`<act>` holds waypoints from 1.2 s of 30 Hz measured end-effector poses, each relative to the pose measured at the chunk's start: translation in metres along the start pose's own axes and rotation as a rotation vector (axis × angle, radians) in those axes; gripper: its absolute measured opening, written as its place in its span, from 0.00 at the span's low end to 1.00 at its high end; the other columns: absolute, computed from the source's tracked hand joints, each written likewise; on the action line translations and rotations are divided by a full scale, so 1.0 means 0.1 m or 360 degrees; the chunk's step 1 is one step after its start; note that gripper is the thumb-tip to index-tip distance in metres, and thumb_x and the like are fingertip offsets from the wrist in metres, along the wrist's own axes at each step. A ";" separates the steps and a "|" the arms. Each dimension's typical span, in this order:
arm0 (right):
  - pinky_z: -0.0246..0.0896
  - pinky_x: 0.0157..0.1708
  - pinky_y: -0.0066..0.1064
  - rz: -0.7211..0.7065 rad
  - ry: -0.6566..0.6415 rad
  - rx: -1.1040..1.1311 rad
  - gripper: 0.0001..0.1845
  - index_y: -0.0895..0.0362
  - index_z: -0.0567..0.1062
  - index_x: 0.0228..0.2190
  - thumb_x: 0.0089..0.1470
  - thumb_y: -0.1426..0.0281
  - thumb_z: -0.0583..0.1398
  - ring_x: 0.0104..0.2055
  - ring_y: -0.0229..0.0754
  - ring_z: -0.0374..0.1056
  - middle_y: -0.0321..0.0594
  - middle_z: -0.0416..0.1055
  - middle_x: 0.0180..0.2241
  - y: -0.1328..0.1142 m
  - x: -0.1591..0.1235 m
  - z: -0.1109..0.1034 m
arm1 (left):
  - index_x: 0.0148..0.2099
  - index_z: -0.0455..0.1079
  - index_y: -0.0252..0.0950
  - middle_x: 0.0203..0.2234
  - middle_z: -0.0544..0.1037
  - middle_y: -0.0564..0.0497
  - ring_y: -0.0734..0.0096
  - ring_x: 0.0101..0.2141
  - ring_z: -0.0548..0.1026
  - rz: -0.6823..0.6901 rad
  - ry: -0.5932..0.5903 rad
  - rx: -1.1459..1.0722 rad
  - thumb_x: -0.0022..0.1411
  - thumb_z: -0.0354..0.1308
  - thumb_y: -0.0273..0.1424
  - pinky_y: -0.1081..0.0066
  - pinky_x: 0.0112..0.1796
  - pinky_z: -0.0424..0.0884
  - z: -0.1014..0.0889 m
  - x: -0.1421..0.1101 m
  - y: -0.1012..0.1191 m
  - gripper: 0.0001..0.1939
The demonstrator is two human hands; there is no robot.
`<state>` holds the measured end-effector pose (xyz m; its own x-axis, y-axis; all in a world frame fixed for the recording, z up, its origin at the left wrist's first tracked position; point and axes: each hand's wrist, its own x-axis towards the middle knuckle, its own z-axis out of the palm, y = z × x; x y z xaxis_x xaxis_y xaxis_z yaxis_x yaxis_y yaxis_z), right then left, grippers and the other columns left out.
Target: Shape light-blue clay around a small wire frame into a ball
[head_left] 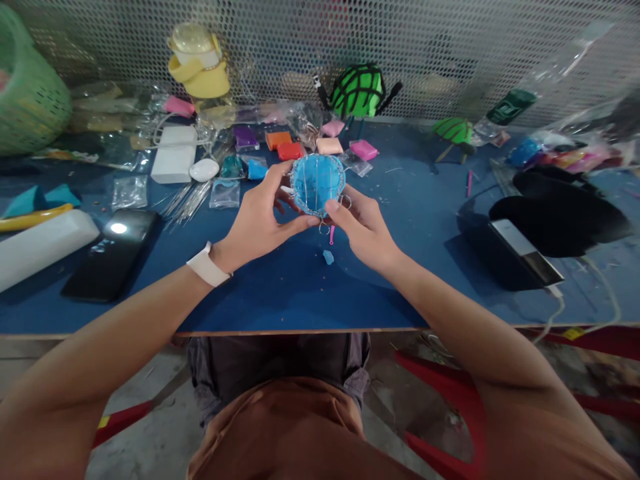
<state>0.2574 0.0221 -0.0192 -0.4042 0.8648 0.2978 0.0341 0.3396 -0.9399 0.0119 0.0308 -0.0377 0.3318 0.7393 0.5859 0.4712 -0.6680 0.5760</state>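
Note:
Between my two hands is a blue cup-shaped wire frame (319,181), lined with blue material and edged with twisted silvery wire. My left hand (263,210) grips its left side, thumb along the lower rim. On the lower right, my right hand (361,227) closes on it, thumb pressed at the rim. Thin wire loops stick out below the rim near the right fingers. A small pink tool (332,235) shows just under the frame, partly hidden. Closer to me, a scrap of blue clay (328,257) lies on the blue table (300,300).
Coloured clay packs (290,151) and a bundle of thin wires (193,200) lie behind and left. A black phone (113,257) is at left. Green turtle-like models (357,92) stand at the back. A power bank (525,253) with a cable sits at right, near a clear bottle (515,103).

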 end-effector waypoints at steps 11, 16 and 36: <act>0.89 0.60 0.58 -0.0111 -0.0019 -0.0061 0.39 0.50 0.81 0.62 0.71 0.32 0.67 0.57 0.57 0.86 0.45 0.89 0.57 0.06 0.02 0.02 | 0.87 0.56 0.46 0.70 0.81 0.32 0.43 0.57 0.89 0.0145 -0.0023 0.0111 0.79 0.62 0.68 0.51 0.54 0.87 -0.01 -0.03 0.02 0.51; 0.87 0.66 0.60 -0.0096 -0.0054 -0.0013 0.41 0.46 0.78 0.70 0.69 0.37 0.73 0.68 0.61 0.83 0.46 0.84 0.69 0.14 0.04 -0.05 | 0.83 0.62 0.46 0.74 0.80 0.36 0.44 0.68 0.84 0.0159 0.0038 0.0068 0.88 0.54 0.58 0.48 0.66 0.82 -0.05 0.01 0.05 0.35; 0.92 0.51 0.42 0.0021 0.0095 0.0075 0.31 0.48 0.89 0.59 0.67 0.41 0.76 0.53 0.47 0.85 0.42 0.86 0.56 0.23 0.09 -0.11 | 0.72 0.80 0.41 0.64 0.89 0.42 0.53 0.54 0.90 -0.0217 -0.0005 -0.0227 0.85 0.59 0.41 0.56 0.53 0.89 -0.08 0.02 0.17 0.22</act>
<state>0.2642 0.0416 -0.0361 -0.3485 0.8901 0.2937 -0.0044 0.3118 -0.9501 0.0142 0.0203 -0.0219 0.2755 0.8240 0.4950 0.3914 -0.5665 0.7252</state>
